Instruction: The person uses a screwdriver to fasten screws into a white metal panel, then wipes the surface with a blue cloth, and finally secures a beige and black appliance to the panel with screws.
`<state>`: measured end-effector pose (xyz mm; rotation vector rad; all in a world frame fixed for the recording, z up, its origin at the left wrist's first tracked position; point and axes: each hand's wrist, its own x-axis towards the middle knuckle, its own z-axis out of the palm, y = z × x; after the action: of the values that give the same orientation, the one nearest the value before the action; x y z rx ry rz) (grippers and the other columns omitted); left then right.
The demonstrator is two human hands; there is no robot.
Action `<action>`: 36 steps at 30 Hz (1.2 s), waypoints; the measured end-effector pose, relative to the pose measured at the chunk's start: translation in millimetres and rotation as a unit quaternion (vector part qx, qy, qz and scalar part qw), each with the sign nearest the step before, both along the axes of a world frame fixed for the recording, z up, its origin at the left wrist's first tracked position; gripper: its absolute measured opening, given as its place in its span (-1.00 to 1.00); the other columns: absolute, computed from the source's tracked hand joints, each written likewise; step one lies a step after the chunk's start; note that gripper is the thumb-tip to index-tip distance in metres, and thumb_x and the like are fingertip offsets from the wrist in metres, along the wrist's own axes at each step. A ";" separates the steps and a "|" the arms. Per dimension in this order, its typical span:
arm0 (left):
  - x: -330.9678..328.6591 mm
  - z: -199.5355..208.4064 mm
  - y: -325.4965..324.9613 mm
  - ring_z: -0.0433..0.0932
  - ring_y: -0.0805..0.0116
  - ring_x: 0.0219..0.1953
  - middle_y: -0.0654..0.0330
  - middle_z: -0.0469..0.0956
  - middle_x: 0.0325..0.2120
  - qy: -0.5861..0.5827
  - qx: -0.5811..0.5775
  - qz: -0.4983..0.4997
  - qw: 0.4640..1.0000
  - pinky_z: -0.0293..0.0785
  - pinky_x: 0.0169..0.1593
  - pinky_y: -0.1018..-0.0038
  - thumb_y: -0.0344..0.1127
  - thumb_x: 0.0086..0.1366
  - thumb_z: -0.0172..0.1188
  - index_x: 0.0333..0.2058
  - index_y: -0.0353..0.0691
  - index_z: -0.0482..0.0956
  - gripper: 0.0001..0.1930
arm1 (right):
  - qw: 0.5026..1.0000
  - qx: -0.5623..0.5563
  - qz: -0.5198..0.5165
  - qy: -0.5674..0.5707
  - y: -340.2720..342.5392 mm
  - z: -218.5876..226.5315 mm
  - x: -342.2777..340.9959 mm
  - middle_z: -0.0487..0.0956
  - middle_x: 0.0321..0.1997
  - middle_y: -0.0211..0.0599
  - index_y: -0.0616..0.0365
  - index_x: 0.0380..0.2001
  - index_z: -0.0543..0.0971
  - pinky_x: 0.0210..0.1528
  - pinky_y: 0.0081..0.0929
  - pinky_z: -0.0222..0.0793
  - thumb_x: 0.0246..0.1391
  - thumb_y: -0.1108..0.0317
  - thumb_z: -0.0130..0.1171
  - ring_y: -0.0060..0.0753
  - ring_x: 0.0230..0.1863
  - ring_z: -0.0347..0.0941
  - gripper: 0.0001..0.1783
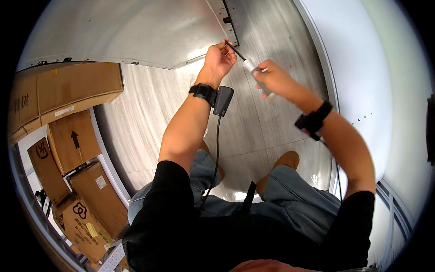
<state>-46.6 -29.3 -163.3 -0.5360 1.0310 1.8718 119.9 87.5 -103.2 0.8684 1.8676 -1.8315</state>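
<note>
One slim black-tipped tool with a smooth grey cylindrical handle (250, 66) — right hand (272, 79) wraps its handle, left hand (219, 59) pinches its tip; five brown cardboard boxes (74, 140) stacked left.

Cardboard boxes (68, 118) left; screwdriver (249, 65) between hands.

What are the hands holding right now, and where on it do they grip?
A screwdriver-like tool. The right hand wraps its pale handle; the left hand pinches the thin dark shaft near the tip, close to a black fitting on the metal wall.
</note>
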 end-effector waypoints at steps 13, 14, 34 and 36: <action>-23.9 -7.8 12.9 0.39 0.45 -0.43 0.28 0.49 -0.46 0.092 -0.063 -0.107 0.988 0.41 -0.26 0.50 -0.32 0.39 -0.03 -0.12 -0.28 0.49 -0.79 | 0.950 -0.205 -0.227 0.060 -82.7 -49.6 -3.9 0.53 -0.22 -0.14 0.15 0.09 0.20 -0.39 -0.33 0.45 0.30 0.23 -0.09 -0.32 -0.37 0.54 -0.62; -25.5 -9.3 14.4 0.39 0.46 -0.43 0.29 0.49 -0.46 0.090 -0.067 -0.104 0.988 0.41 -0.26 0.51 -0.32 0.39 -0.02 -0.14 -0.28 0.49 -0.80 | 0.951 -0.201 -0.228 0.060 -82.2 -49.5 -4.4 0.53 -0.22 -0.14 0.15 0.09 0.21 -0.39 -0.33 0.45 0.30 0.23 -0.09 -0.32 -0.37 0.54 -0.62; -26.9 -0.3 24.4 0.40 0.52 -0.49 0.29 0.51 -0.50 0.079 -0.097 -0.091 0.988 0.36 -0.35 0.58 -0.35 0.35 0.05 -0.29 -0.24 0.51 -0.88 | 0.944 -0.212 -0.248 0.046 -75.7 -37.7 -5.6 0.54 -0.27 -0.19 0.13 0.05 0.26 -0.38 -0.37 0.42 0.32 0.18 -0.14 -0.38 -0.36 0.51 -0.65; -26.0 -0.7 24.7 0.40 0.52 -0.49 0.29 0.51 -0.49 0.078 -0.097 -0.085 0.989 0.36 -0.36 0.58 -0.34 0.35 0.05 -0.29 -0.23 0.50 -0.89 | 0.941 -0.219 -0.255 0.042 -76.3 -39.9 -5.9 0.54 -0.26 -0.21 0.12 0.05 0.25 -0.37 -0.36 0.40 0.32 0.17 -0.14 -0.39 -0.33 0.50 -0.65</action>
<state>-72.6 -4.6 -164.0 -0.4029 1.3307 1.6926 114.0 11.2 -143.1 1.1894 1.2504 -2.4951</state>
